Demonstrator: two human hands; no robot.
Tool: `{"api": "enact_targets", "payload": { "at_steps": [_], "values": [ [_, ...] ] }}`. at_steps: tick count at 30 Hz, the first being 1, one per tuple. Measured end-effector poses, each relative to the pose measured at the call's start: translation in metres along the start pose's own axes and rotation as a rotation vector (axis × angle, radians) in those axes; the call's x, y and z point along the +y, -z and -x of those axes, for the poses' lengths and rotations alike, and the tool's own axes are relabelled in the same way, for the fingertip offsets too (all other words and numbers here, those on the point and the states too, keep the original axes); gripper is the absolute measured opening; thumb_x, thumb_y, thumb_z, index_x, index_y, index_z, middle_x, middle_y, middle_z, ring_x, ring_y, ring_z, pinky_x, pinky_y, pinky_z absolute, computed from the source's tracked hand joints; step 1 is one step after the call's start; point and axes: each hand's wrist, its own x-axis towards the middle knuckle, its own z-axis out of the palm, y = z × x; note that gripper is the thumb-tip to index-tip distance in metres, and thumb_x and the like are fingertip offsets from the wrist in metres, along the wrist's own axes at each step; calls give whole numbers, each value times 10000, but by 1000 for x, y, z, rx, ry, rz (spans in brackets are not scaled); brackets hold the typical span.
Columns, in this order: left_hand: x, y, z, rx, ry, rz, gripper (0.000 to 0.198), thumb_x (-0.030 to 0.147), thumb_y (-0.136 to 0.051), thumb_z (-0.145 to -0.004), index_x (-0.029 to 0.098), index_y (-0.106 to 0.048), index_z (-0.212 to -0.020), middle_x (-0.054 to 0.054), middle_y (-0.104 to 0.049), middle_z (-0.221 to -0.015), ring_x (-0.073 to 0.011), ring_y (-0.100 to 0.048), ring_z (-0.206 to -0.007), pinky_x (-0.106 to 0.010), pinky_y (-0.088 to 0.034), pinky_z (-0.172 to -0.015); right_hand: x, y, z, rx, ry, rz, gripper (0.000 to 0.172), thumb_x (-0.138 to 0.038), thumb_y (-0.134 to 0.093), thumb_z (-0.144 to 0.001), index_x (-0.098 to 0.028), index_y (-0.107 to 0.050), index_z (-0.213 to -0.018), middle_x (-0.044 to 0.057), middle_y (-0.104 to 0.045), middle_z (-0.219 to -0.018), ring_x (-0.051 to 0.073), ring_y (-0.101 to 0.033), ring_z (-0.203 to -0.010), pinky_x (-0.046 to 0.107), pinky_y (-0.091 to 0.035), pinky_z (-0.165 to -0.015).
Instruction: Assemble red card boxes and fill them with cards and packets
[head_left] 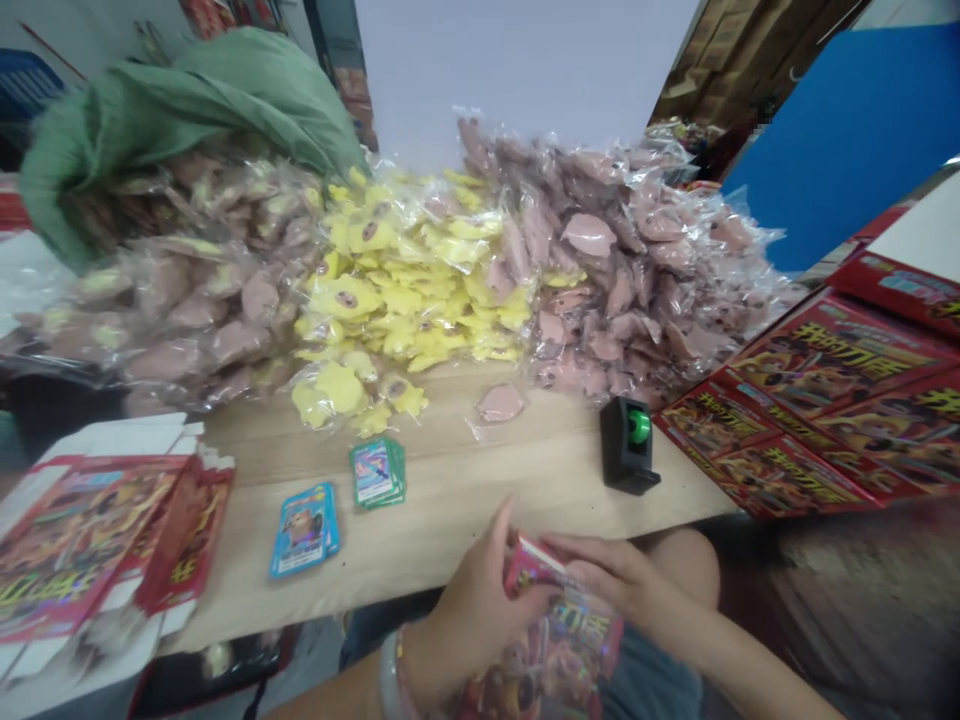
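We hold a small pink-and-red foil pack (pixel 534 565) between both hands, above our lap. Our left hand (pixel 480 610), a pale bangle (pixel 394 680) at its wrist, pinches the pack, its fingers (pixel 504 530) closed on it. Our right hand (pixel 619 580) comes in from the other side, its fingers (pixel 592 560) curled against the pack. A bigger spread of similar foil packs (pixel 544 655) lies in our lap below.

On the light wooden table (pixel 465 500) ahead, a blue stack of cards (pixel 304 530) and a green stack of cards (pixel 377 472) sit well apart from a black holder with a green roll (pixel 628 445). Red printed cartons (pixel 825 400) lie piled at the right, and a flattened red carton (pixel 90 540) lies at the left. Much stays in bulk: heaps of clear bags of yellow pieces (pixel 405 270) and clear bags of pink pieces (pixel 600 250) cover the far side, beneath a green cloth sack (pixel 180 120).
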Motion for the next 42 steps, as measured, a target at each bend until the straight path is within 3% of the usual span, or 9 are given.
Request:
{"api": "enact_targets", "payload": {
  "at_steps": [2,5,9,18,31,35,37,39,42],
  "values": [
    [4,5,-1,-77,-27,-80,763,266,-664,-688,183,-272,-1337,-76,-550,-1100,-198,-542,-939,-340,-416,-861,-6,-3,1,-43,-1,73,354,-357,-470,-862,-239,-561,-1182,50,-638,-1087,206,-581,-979,328,-435,-874],
    [7,11,-4,-189,-29,-82,861,262,-708,-627,186,-252,-1354,-86,-546,-1150,-217,-530,-982,-355,-415,-882,-15,-6,2,63,-4,247,338,-369,-494,-842,-241,-602,-1136,55,-674,-1003,224,-614,-888,328,-458,-823],
    [8,15,-4,-247,-36,-17,979,284,-762,-564,188,-212,-1368,-91,-524,-1201,-227,-509,-1041,-347,-406,-910,-17,-4,0,39,-88,92,362,-405,-453,-857,-218,-617,-1120,33,-693,-953,214,-633,-840,303,-496,-736],
    [11,21,3,-272,-33,-61,935,225,-715,-612,210,-169,-1372,-51,-584,-1043,-187,-554,-886,-306,-441,-789,-23,-5,-1,23,23,310,244,-293,-479,-844,-204,-706,-854,16,-676,-737,162,-588,-649,237,-445,-577],
    [8,14,1,-265,-124,-119,918,290,-729,-613,216,-199,-1359,-82,-538,-1155,-211,-531,-972,-340,-416,-869,-19,-1,7,97,-3,392,269,-287,-439,-866,-201,-692,-898,27,-680,-731,183,-617,-692,268,-472,-645],
    [4,10,1,-237,-89,-91,936,307,-733,-607,206,-193,-1364,-71,-578,-1055,-206,-545,-903,-349,-434,-825,-24,3,10,-80,66,297,322,-331,-410,-891,-235,-607,-1126,56,-651,-1026,188,-601,-913,290,-475,-796],
    [4,10,-1,-206,-67,10,971,288,-738,-608,196,-158,-1381,-89,-552,-1107,-201,-545,-925,-335,-437,-829,-20,-6,13,-154,99,285,397,-340,-431,-883,-264,-469,-1271,61,-492,-1288,203,-468,-1154,330,-391,-956],
    [10,17,-6,-286,-63,157,852,274,-693,-678,182,-213,-1376,-99,-538,-1147,-193,-550,-952,-303,-446,-821,-8,-19,18,-38,112,289,424,-350,-455,-869,-272,-446,-1286,62,-399,-1360,207,-375,-1235,359,-324,-1018],
    [29,41,-17,-501,-193,125,422,269,-565,-805,191,-514,-1217,-59,-617,-994,-168,-581,-870,-258,-463,-756,20,-24,29,443,100,213,295,-408,-477,-839,-229,-626,-1020,94,-548,-1139,225,-505,-1086,354,-414,-935]
  ]
}}
